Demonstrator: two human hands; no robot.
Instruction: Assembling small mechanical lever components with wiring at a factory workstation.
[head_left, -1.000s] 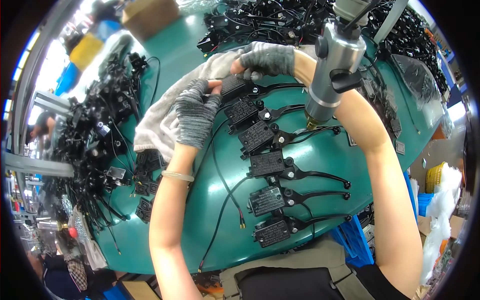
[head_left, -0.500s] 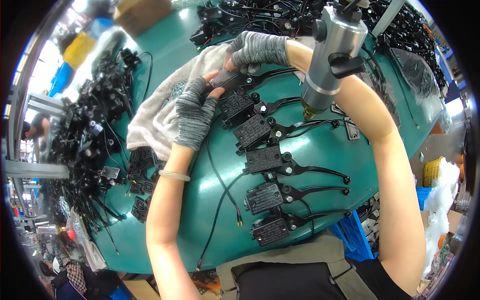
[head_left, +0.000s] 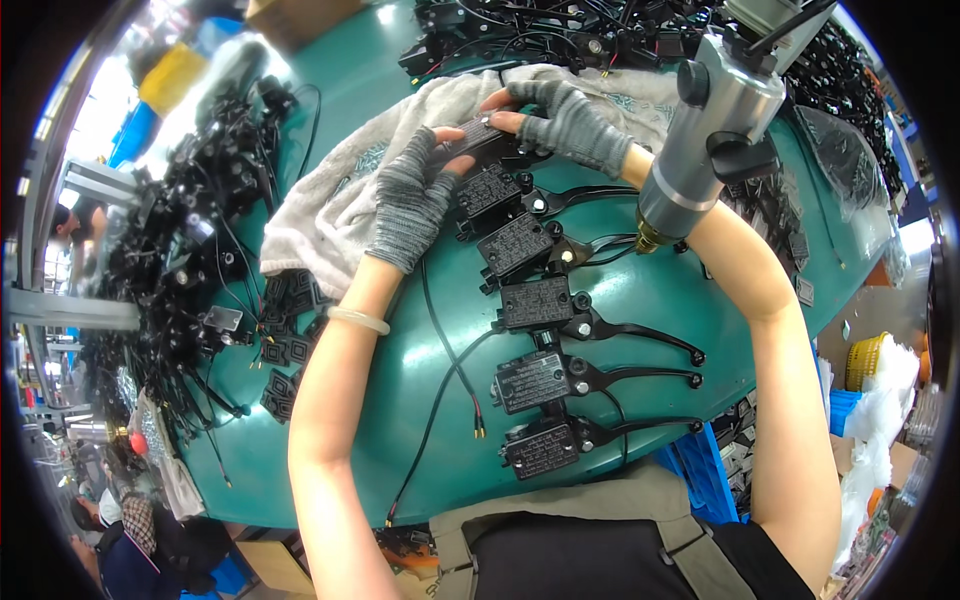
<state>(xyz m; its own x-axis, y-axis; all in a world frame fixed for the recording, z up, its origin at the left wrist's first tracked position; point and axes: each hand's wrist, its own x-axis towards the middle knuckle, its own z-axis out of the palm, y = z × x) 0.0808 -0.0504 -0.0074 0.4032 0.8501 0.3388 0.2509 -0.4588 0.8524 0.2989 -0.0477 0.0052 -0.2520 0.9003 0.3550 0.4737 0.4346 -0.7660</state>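
At the far end of a row of black brake master cylinders with levers (head_left: 533,303), my left hand (head_left: 412,205), in a grey fingerless glove, holds the left side of the farthest brake master cylinder (head_left: 474,138) between thumb and fingers. My right hand (head_left: 565,122), gloved alike, reaches over from the right. Its thumb and forefinger come close together at that cylinder's lid, by a small bright spot; whatever they pinch is too small to make out. A silver power screwdriver (head_left: 690,150) with a brass-coloured tip hangs above my right forearm, partly hiding it.
A pale towel (head_left: 320,225) strewn with small screws lies beyond my hands. Heaped black lever assemblies with cables (head_left: 180,270) fill the left side, and more (head_left: 560,40) lie at the back. Square black rubber parts (head_left: 285,345) sit left; a blue crate (head_left: 705,470) stands by the near right edge.
My right hand has gone from curled above the farthest cylinder to thumb and forefinger extended at its lid. In the picture, the screwdriver appears farther right and the row slightly higher.
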